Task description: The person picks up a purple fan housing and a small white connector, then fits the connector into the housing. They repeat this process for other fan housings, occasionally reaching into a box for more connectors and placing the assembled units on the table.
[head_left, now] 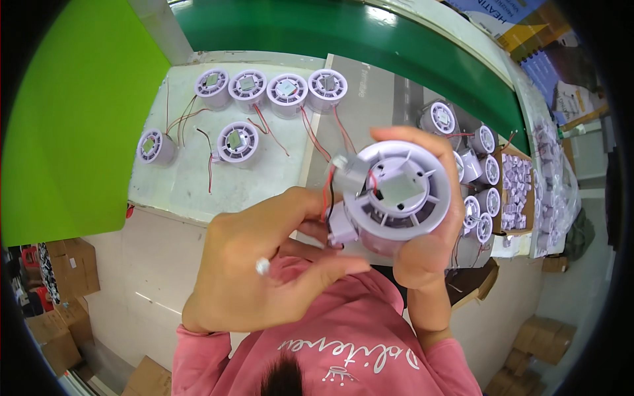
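My right hand [429, 261] is wrapped around a round pale lilac plastic fan housing [399, 191], its spoked face turned up toward me. A grey-green square plate sits at the hub. Off the housing's left side stick a small pale box [342, 224] and a translucent piece [350, 173], with red and black wires [327, 195] between them. My left hand [247, 270] is close against these wires, index finger bent beside them and thumb stretched apart below. Its other fingertips are partly hidden, and I see nothing gripped between thumb and fingers.
Several similar housings with loose wires stand on the white board [191, 178] at the left. More housings [489, 168] are grouped at the right, beside a cardboard box [517, 191] of small pale parts. A green strip [297, 36] runs along the back; a bright green panel [72, 125] rises at left.
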Demonstrator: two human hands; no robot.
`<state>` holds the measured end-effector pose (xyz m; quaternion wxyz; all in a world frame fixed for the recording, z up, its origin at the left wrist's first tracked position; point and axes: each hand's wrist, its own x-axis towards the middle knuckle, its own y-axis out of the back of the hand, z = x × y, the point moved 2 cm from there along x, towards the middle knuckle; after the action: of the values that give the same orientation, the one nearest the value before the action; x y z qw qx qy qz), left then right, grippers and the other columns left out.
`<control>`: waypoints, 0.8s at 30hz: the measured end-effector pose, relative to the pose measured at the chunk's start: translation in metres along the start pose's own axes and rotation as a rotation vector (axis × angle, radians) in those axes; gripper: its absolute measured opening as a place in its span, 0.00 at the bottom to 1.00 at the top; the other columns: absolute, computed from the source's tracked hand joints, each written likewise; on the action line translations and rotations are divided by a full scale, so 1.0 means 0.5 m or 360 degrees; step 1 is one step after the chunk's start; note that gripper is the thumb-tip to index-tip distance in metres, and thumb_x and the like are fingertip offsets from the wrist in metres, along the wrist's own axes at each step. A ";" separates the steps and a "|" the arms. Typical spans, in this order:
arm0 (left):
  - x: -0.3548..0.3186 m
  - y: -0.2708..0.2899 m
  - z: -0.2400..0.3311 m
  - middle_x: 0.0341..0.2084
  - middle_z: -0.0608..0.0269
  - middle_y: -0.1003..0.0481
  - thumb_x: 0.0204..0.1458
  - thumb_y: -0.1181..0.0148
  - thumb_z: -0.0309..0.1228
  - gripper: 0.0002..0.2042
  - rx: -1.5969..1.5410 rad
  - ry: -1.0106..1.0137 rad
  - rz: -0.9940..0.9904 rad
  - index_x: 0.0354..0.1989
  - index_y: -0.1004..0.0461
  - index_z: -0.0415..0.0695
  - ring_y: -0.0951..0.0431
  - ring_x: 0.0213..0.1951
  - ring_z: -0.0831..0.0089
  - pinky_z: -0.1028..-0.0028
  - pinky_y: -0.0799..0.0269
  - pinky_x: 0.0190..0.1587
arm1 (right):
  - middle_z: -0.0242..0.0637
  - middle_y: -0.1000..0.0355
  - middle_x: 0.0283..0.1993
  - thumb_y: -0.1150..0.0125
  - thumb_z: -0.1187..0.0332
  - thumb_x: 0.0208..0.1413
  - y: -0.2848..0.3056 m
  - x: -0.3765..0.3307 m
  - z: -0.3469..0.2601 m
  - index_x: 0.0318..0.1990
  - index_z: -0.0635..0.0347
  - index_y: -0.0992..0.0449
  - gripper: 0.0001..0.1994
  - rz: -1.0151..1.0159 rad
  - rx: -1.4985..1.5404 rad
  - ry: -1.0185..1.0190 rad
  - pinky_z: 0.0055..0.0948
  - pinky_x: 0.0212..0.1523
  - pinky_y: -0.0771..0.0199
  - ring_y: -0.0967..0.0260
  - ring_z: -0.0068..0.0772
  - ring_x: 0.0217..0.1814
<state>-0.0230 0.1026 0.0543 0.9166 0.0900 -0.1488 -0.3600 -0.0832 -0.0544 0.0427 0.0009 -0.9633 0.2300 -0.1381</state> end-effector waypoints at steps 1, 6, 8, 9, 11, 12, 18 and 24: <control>0.000 -0.008 0.003 0.28 0.59 0.22 0.43 0.28 0.22 0.15 -0.0118 0.0059 0.0056 0.38 0.26 0.31 0.19 0.31 0.74 0.78 0.20 0.32 | 0.36 0.28 0.41 0.33 0.32 0.40 0.003 0.002 0.001 0.57 0.73 0.38 0.51 -0.0025 -0.0061 0.0041 0.22 0.43 0.28 0.29 0.22 0.42; -0.014 -0.006 -0.018 0.35 0.55 0.20 0.46 0.33 0.17 0.18 -0.0253 0.0184 0.0054 0.47 0.27 0.32 0.17 0.39 0.69 0.72 0.18 0.42 | 0.36 0.29 0.44 0.32 0.37 0.45 0.003 -0.006 0.007 0.57 0.71 0.38 0.46 -0.0084 0.0286 -0.0107 0.22 0.46 0.30 0.30 0.22 0.46; -0.019 -0.004 -0.017 0.35 0.55 0.20 0.45 0.32 0.18 0.19 -0.0164 0.0165 0.0082 0.47 0.26 0.33 0.17 0.39 0.69 0.72 0.18 0.42 | 0.36 0.29 0.44 0.32 0.38 0.46 0.013 -0.005 0.014 0.57 0.71 0.38 0.45 -0.0143 0.0356 -0.0177 0.23 0.47 0.30 0.31 0.22 0.46; -0.021 -0.004 -0.016 0.35 0.55 0.20 0.44 0.30 0.19 0.19 -0.0080 0.0147 0.0109 0.47 0.26 0.33 0.17 0.40 0.70 0.72 0.18 0.42 | 0.36 0.29 0.45 0.32 0.39 0.47 0.016 -0.005 0.019 0.57 0.71 0.38 0.44 -0.0203 0.0422 -0.0248 0.23 0.47 0.30 0.31 0.22 0.47; -0.016 -0.010 0.000 0.34 0.57 0.20 0.39 0.26 0.22 0.22 -0.0019 0.0147 0.0163 0.45 0.26 0.33 0.19 0.38 0.70 0.72 0.19 0.41 | 0.36 0.30 0.45 0.32 0.40 0.47 0.013 -0.005 0.023 0.58 0.70 0.38 0.43 -0.0191 0.0446 -0.0237 0.23 0.48 0.31 0.31 0.22 0.47; -0.014 -0.012 0.006 0.34 0.59 0.21 0.34 0.22 0.25 0.25 0.0040 0.0150 0.0215 0.44 0.25 0.33 0.20 0.37 0.71 0.72 0.20 0.40 | 0.36 0.30 0.45 0.31 0.41 0.48 0.010 -0.005 0.026 0.58 0.69 0.38 0.42 -0.0177 0.0469 -0.0230 0.23 0.48 0.31 0.31 0.22 0.47; 0.012 -0.040 -0.036 0.37 0.59 0.23 0.42 0.28 0.21 0.19 -0.0159 0.0322 0.0191 0.44 0.27 0.32 0.21 0.39 0.72 0.75 0.20 0.41 | 0.36 0.29 0.45 0.27 0.54 0.49 0.043 -0.018 0.050 0.56 0.61 0.37 0.33 -0.0119 0.0134 -0.0052 0.25 0.48 0.30 0.30 0.27 0.47; -0.019 -0.020 -0.094 0.29 0.71 0.41 0.49 0.37 0.26 0.12 0.0102 0.0110 0.0073 0.32 0.38 0.42 0.42 0.32 0.81 0.81 0.45 0.36 | 0.47 0.37 0.43 0.28 0.49 0.45 0.029 -0.051 0.065 0.51 0.66 0.35 0.34 0.0223 -0.0387 0.0622 0.41 0.47 0.34 0.37 0.49 0.46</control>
<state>-0.0201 0.1045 0.0056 0.9258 0.1282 -0.1307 -0.3307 -0.1028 -0.0580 0.0039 -0.1500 -0.8930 0.3071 -0.2929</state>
